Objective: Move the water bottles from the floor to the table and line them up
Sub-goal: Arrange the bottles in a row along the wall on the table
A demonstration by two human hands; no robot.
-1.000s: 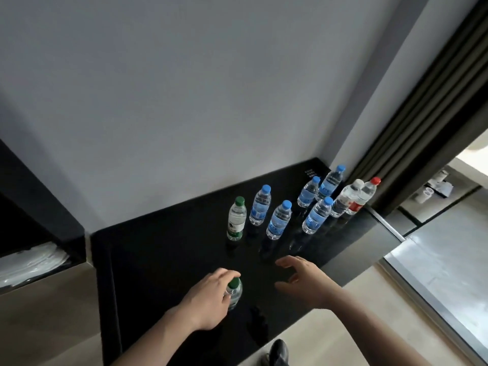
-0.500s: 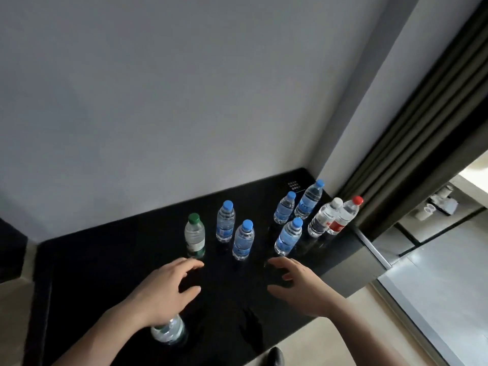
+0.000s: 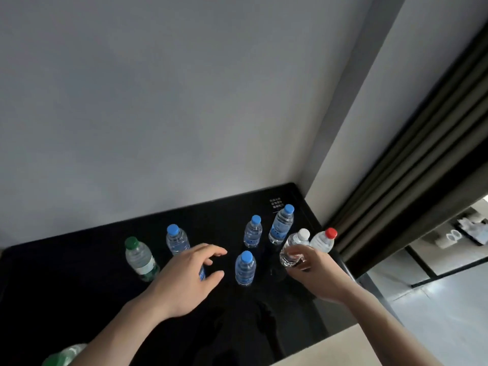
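Several clear water bottles stand on the black table [image 3: 79,281]. A green-capped bottle [image 3: 138,257] is at the left, with a blue-capped bottle [image 3: 176,239] just right of it. Three more blue-capped bottles [image 3: 245,269] [image 3: 253,231] [image 3: 281,225] stand in the middle and back. My left hand [image 3: 188,280] hovers with spread fingers over another blue-labelled bottle [image 3: 202,273], hiding most of it. My right hand [image 3: 315,272] grips the lower body of a white-capped bottle [image 3: 295,244], which stands next to a red-capped bottle [image 3: 324,241].
A second green-capped bottle [image 3: 63,355] shows blurred at the table's near left corner. A grey wall backs the table and dark curtains [image 3: 422,167] hang at the right. Pale floor [image 3: 449,313] lies beyond the table's right edge.
My left hand let go of the near green-capped bottle and moved forward over a blue-capped one. My right hand reached right and took hold of the white-capped bottle.
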